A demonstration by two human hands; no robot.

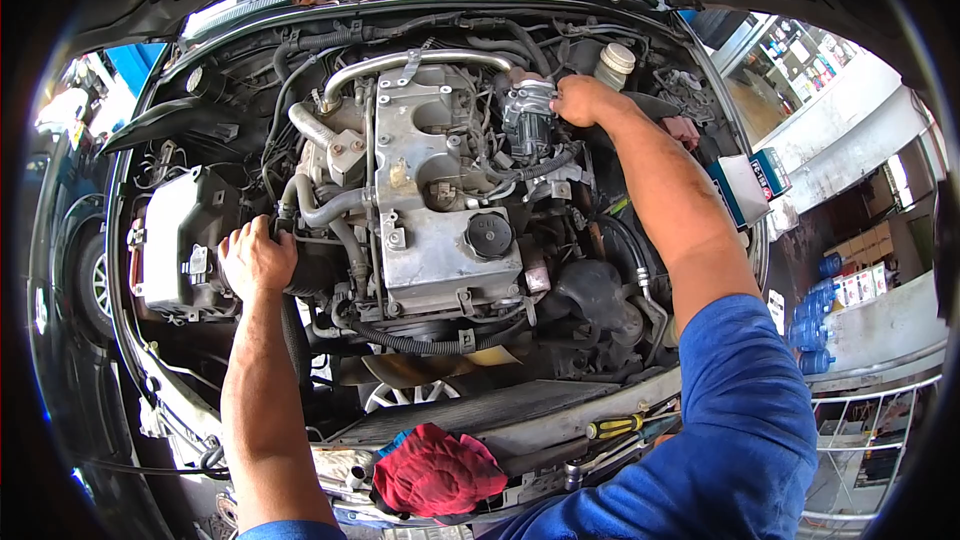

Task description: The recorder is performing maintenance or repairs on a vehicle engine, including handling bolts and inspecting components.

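Open from above over the silver engine cover (440, 275), save for the raised black oil cap (489, 235). Blocked on the far side by the arched metal pipe (455, 58), and beside the right hand (585, 101) by the silver-and-black engine part (529, 120) and the pale-capped reservoir (615, 64). Tight around the left hand (258, 258), between the boxy dark housing (195, 235) and the grey hose (335, 210). Cluttered along the near edge with the red cloth (437, 472) and the yellow-handled screwdriver (615, 427).

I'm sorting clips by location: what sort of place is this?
Probably a vehicle repair workshop: an exposed engine, a yellow-handled screwdriver in front of it, and another vehicle close alongside.
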